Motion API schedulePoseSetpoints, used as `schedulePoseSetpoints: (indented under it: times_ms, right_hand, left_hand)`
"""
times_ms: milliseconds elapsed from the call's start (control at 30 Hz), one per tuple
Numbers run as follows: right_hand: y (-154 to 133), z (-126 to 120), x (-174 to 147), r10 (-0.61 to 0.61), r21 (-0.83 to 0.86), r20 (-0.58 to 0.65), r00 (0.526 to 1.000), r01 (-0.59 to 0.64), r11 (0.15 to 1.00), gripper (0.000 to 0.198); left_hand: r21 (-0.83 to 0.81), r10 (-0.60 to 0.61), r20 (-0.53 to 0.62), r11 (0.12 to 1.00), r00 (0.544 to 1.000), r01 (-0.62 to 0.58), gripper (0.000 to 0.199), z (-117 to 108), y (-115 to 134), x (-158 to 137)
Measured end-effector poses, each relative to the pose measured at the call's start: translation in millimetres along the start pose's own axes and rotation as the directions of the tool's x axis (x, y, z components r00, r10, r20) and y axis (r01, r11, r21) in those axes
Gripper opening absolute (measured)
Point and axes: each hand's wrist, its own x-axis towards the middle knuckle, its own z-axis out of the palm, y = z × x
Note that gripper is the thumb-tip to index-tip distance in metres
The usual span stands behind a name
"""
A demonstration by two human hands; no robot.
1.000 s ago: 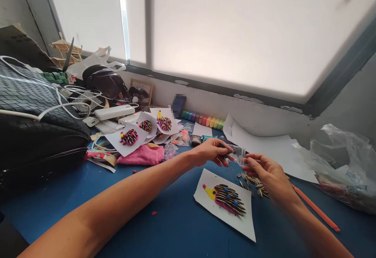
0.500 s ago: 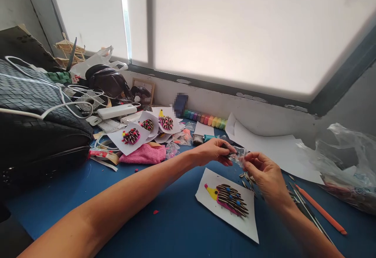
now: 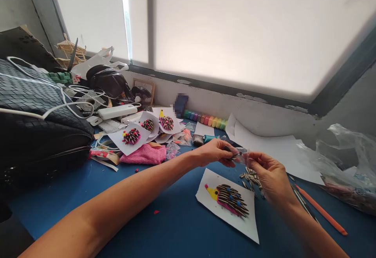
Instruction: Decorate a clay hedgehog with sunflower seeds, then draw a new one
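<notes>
Between my two hands is a small clear plastic bag [image 3: 242, 156] with something dark at its left end. My left hand [image 3: 216, 152] grips that dark end, and the fingers of my right hand [image 3: 268, 174] pinch the bag's other edge. Below them on the blue table [image 3: 170, 219] lies a white card [image 3: 205, 201] bearing a hedgehog [image 3: 232, 199]. It has a yellow face, a pink body, spines of striped sunflower seeds and blue dots. Loose sunflower seeds [image 3: 249, 177] lie beside the card, partly hidden by my right hand.
Several finished hedgehog cards [image 3: 132, 136] and a pink towel [image 3: 143, 154] lie at the left, near a black woven bag [image 3: 44, 129]. Coloured clay packs [image 3: 205, 119] line the wall. An orange tool [image 3: 321, 211] lies at the right, near white paper [image 3: 264, 148] and a plastic bag [image 3: 349, 164].
My right hand has shifted slightly right, uncovering more of the seeds. Both hands still hold the small plastic bag, which has turned a little. The hedgehog card stays put.
</notes>
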Motion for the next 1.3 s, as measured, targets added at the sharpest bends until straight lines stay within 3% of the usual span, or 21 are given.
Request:
schedulePoseSetpoints:
  times_ms: [367, 733, 833, 933, 1100, 1200, 1300]
  right_hand:
    - [-4.4, -2.6, -2.6, -0.094, -0.138, 0.074, 0.993, 0.104, 0.985, 0.044]
    - [-7.0, 1.5, -7.9, -0.376, -0.383, 0.066, 0.924, 0.371, 0.846, 0.029]
    - [-9.3, 1.8, -8.0, -0.387, -0.396, 0.049, 0.921, 0.373, 0.839, 0.03]
    - [-9.0, -1.0, -5.7, -0.333, -0.373, -0.003, 0.943, 0.308, 0.875, 0.031]
    - [-10.4, -6.7, -2.2, -0.162, -0.283, -0.034, 0.986, 0.146, 0.948, 0.038]
    - [-13.8, -7.7, -6.6, -0.073, -0.244, -0.014, 0.997, 0.068, 0.967, 0.042]
    - [-18.3, -10.9, -19.4, -0.007, -0.237, 0.009, 1.0, 0.008, 0.971, 0.042]
  left_hand:
    - [0.129, 0.017, 0.023, 0.991, 1.0, -0.02, 0.02, -1.6, 3.4, -2.5]
    - [0.032, -0.028, 0.036, 0.999, 0.999, 0.027, 0.031, 6.0, 2.5, -1.6]
    - [0.179, -0.022, -0.004, 0.984, 1.0, 0.022, 0.033, 7.4, 7.4, -2.3]
    - [0.465, 0.03, -0.098, 0.885, 0.995, 0.019, 0.033, 2.6, 8.5, -0.5]
    - [0.741, 0.144, -0.283, 0.661, 0.948, 0.12, 0.024, -20.7, -1.9, 2.7]
    - [0.87, 0.262, -0.266, 0.48, 0.928, 0.114, 0.029, -24.1, -5.7, 0.4]
    - [0.943, 0.34, -0.138, 0.333, 0.93, 0.018, 0.034, -11.6, -4.3, -3.4]
